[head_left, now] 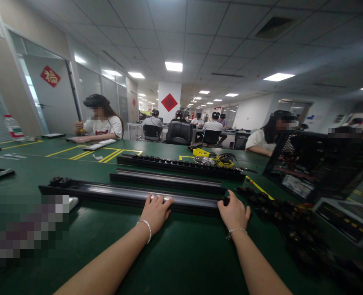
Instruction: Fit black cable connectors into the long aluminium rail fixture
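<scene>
A long black channel rail [116,196] with a shiny grey inner strip lies across the green table in front of me. Small black pieces [60,181] sit in its left end. My left hand [156,211] grips the rail right of its middle, fingers bent over into the channel. At the right end, my right hand [235,211] is closed on a small black part [226,200], mostly hidden by the fingers, at the channel. Beyond lie a shorter rail [165,179] and a rail filled with several black parts [181,164].
A heap of black parts [279,217] lies to the right, by an open computer case [310,168] and a metal power supply [347,221]. Yellow trays [200,152] and cables [227,158] are at the back. A co-worker [104,123] sits across the table; another person [267,135] is at right.
</scene>
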Demonstrator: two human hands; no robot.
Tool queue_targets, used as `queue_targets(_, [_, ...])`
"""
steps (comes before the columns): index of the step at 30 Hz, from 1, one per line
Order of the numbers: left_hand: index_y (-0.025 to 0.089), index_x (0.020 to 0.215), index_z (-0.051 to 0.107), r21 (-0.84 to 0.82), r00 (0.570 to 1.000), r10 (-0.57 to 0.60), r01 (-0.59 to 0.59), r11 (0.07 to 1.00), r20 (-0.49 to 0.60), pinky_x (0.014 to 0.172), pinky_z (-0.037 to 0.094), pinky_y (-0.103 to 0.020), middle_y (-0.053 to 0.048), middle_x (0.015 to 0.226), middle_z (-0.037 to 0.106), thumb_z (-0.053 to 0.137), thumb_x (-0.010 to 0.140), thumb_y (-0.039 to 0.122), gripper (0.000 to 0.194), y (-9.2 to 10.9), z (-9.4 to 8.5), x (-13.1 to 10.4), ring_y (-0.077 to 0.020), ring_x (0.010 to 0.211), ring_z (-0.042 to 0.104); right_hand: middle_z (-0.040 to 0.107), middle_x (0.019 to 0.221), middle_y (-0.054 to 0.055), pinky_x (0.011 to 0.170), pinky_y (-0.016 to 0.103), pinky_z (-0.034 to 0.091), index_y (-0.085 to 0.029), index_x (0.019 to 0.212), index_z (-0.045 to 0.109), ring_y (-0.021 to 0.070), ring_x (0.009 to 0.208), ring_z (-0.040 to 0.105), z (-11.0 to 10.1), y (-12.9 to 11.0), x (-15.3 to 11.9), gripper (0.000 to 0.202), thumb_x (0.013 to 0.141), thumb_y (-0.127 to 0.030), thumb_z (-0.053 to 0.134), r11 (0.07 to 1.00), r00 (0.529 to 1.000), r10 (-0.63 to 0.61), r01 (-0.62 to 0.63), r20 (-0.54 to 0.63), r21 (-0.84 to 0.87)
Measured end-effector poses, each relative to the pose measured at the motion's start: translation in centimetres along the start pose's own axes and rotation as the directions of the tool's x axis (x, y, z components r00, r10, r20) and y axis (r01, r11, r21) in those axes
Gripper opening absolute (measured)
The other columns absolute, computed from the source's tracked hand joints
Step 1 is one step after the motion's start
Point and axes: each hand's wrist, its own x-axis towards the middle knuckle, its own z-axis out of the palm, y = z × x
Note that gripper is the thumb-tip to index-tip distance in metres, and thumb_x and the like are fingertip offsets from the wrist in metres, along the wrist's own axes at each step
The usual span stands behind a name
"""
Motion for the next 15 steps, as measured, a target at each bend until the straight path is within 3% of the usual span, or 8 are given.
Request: queue_targets(15, [0.034, 0.115, 0.052, 0.002, 1.0, -0.002, 0.002, 1.0, -0.005, 0.099, 0.026, -0.047, -0.003, 0.097, 0.058, 0.052, 0.084, 0.03, 0.032, 0.0, 0.1, 0.0, -0.0219, 0.095, 0.052, 0.052, 0.128, 0.011, 0.104, 0.057, 0.017, -0.021, 0.133, 0.04, 0.0277, 0.124, 0.039, -0.5, 1.3, 0.7, 0.06, 0.076, -0.042, 0.038, 0.996, 0.995, 0.093, -0.093, -0.034, -0.016])
